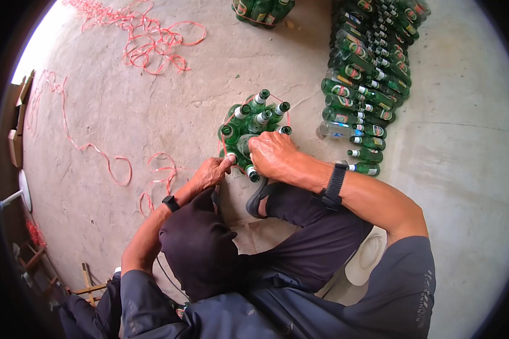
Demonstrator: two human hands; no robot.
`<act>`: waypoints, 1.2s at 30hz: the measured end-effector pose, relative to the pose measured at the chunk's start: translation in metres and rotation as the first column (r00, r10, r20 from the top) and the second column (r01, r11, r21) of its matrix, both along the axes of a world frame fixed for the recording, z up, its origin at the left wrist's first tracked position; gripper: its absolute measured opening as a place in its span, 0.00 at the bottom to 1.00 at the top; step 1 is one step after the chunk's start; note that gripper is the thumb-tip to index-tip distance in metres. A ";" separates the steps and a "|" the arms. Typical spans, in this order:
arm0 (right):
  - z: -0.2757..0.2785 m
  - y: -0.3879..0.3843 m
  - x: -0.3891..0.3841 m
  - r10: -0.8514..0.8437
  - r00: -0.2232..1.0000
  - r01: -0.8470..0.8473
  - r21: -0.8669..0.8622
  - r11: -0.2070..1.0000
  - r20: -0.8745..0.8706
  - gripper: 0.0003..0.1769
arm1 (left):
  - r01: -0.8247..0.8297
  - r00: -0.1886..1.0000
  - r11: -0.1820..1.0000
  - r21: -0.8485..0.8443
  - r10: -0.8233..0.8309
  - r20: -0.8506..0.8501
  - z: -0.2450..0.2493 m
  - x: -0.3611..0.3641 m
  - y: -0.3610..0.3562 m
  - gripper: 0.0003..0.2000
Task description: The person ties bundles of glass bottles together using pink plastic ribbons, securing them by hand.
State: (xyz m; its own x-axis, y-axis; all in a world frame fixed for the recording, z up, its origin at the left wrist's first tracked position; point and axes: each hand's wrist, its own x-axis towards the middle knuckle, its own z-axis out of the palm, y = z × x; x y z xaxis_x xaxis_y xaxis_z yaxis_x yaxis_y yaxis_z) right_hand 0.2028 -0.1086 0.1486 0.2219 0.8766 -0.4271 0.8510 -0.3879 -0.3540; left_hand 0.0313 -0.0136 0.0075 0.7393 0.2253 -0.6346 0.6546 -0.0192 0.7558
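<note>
A cluster of green glass bottles (263, 117) stands upright on the floor before me, with a loop of pink string (289, 117) around it. My right hand (272, 151) is closed around a paler bottle (244, 144) at the near side of the cluster; its lower part is hidden among the others. At the cluster's near left edge, my left hand (214, 171) has thumb and fingers pinched where the string runs down beside a bottle neck. Its fingertips are partly hidden.
Many green bottles (367, 85) lie stacked in rows at the right. Another bundle of bottles (261, 11) stands at the top. Tangled pink string (152, 48) lies at the upper left, with loose strands (164, 175) nearer my left arm. My shoe (256, 200) is close to the cluster.
</note>
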 end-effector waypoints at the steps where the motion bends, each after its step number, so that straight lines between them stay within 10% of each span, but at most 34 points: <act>1: 0.000 0.001 0.000 0.001 1.000 -0.001 0.003 1.000 0.003 0.10 | -0.002 1.000 1.000 0.022 0.001 0.008 0.003 0.001 -0.001 0.33; 15: -0.055 -0.009 0.009 0.283 0.956 -0.282 -0.024 0.959 0.070 0.09 | 0.007 0.999 0.998 0.064 -0.011 0.049 0.007 0.003 -0.001 0.33; 31: -0.120 -0.005 -0.003 -0.037 0.998 0.037 0.005 0.999 0.046 0.09 | 0.173 0.985 0.980 0.094 -0.170 -0.037 -0.001 0.000 0.003 0.37; 36: -0.103 -0.018 -0.002 -0.044 0.999 0.042 0.075 0.996 0.018 0.23 | 0.127 0.992 0.977 0.171 -0.126 -0.016 0.002 -0.001 0.001 0.33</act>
